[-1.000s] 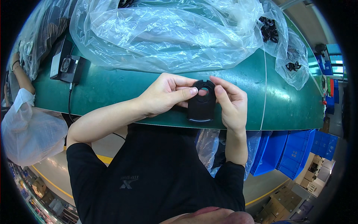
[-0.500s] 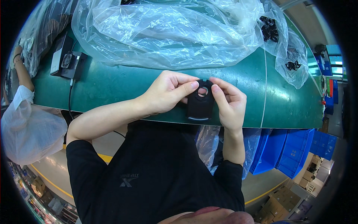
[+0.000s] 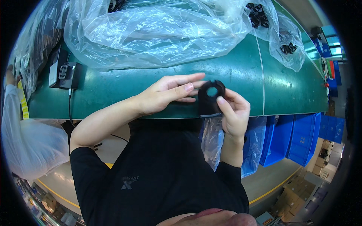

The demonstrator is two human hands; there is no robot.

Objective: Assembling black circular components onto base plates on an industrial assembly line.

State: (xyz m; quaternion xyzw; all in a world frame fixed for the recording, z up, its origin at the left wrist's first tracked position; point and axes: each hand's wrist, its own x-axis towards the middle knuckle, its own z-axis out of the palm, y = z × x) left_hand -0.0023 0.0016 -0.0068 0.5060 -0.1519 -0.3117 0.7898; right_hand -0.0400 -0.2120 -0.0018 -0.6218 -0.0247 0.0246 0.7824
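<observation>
My right hand (image 3: 236, 113) pinches a flat black plastic part (image 3: 208, 106) between thumb and fingers, gripping its right side. The part has a round hole near its upper end, a notch in its top edge and a pale line along its bottom edge. Green tabletop shows through the hole. To the left, my left hand (image 3: 169, 92) holds nothing; its fingers are stretched out and apart, their tips close to the part's left edge. Both hands are above the near edge of the green table (image 3: 124, 83).
Large clear plastic bags (image 3: 158, 37) cover the table's far side. Smaller bags with black parts (image 3: 288, 48) lie at the far right. A black corded device (image 3: 66, 71) stands at left. Blue bins (image 3: 301, 139) sit below the right edge. Another person's sleeve (image 3: 13, 101) shows at far left.
My left hand has let go of the black part and opened, shifting slightly left of it. My right hand alone holds the part, now a little farther right and slightly tilted.
</observation>
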